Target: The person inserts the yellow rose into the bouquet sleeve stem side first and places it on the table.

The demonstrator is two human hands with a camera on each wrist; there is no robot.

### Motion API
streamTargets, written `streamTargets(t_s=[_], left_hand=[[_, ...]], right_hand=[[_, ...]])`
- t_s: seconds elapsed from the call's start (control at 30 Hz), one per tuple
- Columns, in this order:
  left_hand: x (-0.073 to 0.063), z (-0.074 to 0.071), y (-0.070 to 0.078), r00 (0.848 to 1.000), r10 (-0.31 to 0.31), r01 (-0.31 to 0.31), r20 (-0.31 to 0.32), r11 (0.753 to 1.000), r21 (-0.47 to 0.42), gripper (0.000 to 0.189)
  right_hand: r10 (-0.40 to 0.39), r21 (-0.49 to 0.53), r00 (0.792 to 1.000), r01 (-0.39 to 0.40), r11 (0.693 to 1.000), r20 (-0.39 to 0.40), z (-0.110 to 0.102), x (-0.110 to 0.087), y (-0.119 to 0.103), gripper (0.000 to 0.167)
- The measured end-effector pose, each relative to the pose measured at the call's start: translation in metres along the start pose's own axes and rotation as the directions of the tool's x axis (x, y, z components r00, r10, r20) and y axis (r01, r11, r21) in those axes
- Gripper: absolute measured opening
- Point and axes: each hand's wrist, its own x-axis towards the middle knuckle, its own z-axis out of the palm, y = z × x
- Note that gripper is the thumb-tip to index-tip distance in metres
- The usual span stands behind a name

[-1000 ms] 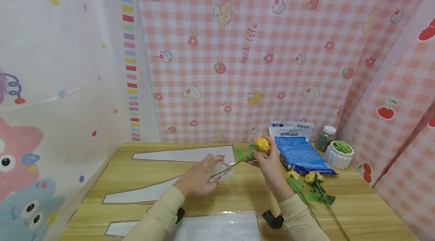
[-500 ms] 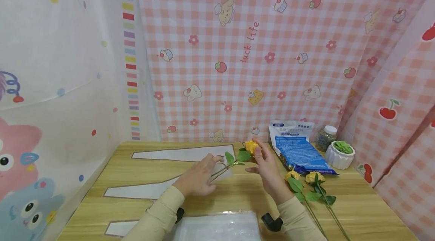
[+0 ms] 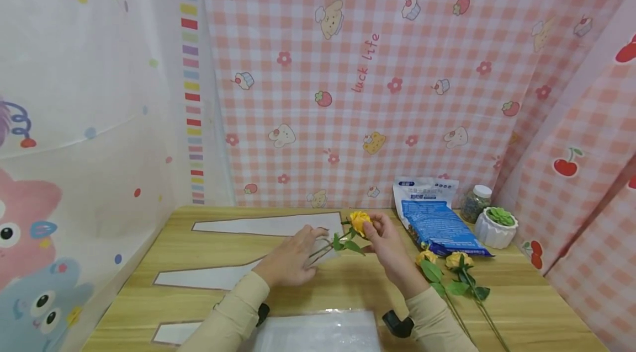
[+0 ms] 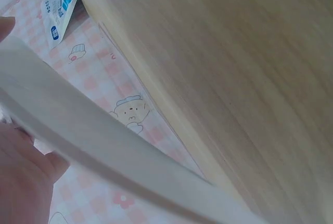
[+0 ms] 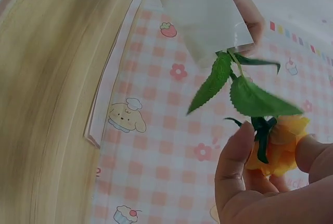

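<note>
My left hand point(image 3: 293, 255) pinches a long tapered white flower sleeve point(image 3: 203, 276) near its wide mouth. Its narrow end points left in the head view, and in the left wrist view the sleeve point(image 4: 104, 122) runs diagonally past my hand. My right hand point(image 3: 385, 244) holds a yellow rose point(image 3: 359, 223) by its bloom, thumb and fingers around the petals point(image 5: 283, 146). The rose's stem goes into the sleeve's mouth. Green leaves point(image 5: 265, 99) stand just outside the mouth in the right wrist view. The stem's lower part is hidden by the sleeve and my left hand.
Another tapered sleeve point(image 3: 273, 225) lies at the back of the table, and part of one point(image 3: 176, 334) at front left. A clear plastic packet point(image 3: 323, 332) lies in front. At right are two yellow roses point(image 3: 459, 260), a blue-and-white bag point(image 3: 442, 225), a jar point(image 3: 475, 203) and a potted succulent point(image 3: 497, 226).
My right hand and the yellow rose have moved left, bringing the bloom and leaves nearer the sleeve's mouth. The bloom has also dropped slightly. My left hand stays nearly in place.
</note>
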Motion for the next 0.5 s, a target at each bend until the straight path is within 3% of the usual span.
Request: streamTargets(t_s=[0.3, 0.5], left_hand=[[-0.0017, 0.0011, -0.0011, 1.000, -0.016, 0.017, 0.022, 0.999, -0.036, 0.086], [-0.0014, 0.0019, -0.0032, 1.000, 0.007, -0.005, 0.017, 0.998, -0.070, 0.093]], right_hand=[[-0.015, -0.080, 1.000, 0.016, 0.997, 0.008, 0.0019, -0.0022, -0.0013, 0.027], [-0.026, -0.127, 1.000, 0.025, 0.992, -0.003, 0.0032, -0.0041, -0.0035, 0.029]])
